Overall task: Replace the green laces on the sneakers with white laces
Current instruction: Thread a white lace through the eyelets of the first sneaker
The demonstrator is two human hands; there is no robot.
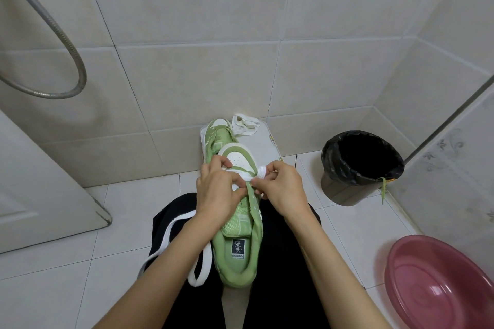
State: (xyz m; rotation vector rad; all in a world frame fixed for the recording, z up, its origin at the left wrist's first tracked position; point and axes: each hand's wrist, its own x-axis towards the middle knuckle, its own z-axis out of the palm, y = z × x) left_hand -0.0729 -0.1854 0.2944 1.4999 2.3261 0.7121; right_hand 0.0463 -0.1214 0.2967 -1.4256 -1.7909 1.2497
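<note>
A bathroom corner with pale wall tiles and a white tiled floor (66,270), seen from the head camera. The person sits in black trousers (280,262), and a green sneaker (240,256) rests on the lap, heel towards the body, so the eyelet rows face up within easy reach.

The left hand (216,189) curls over the front of this sneaker and holds it, likely to keep it steady. The right hand (280,189) pinches a white lace (258,172) tightly between thumb and fingertips at the sneaker's lowest eyelets, near the toe. The rest of that lace trails in a long loop off the sneaker's left side. Threading looks barely begun.

Beyond the sneaker's toe, a second sneaker (217,136) lies on a white board (267,144) with a bundled spare lace (244,124), probably waiting its turn. To the sneaker's right stands a bin (347,189) with a black liner; a green lace (383,189) hangs over its rim, apparently thrown away. Further right and nearer sits a pink basin (441,280). High to the sneaker's left hangs a metal shower hose (66,43).
</note>
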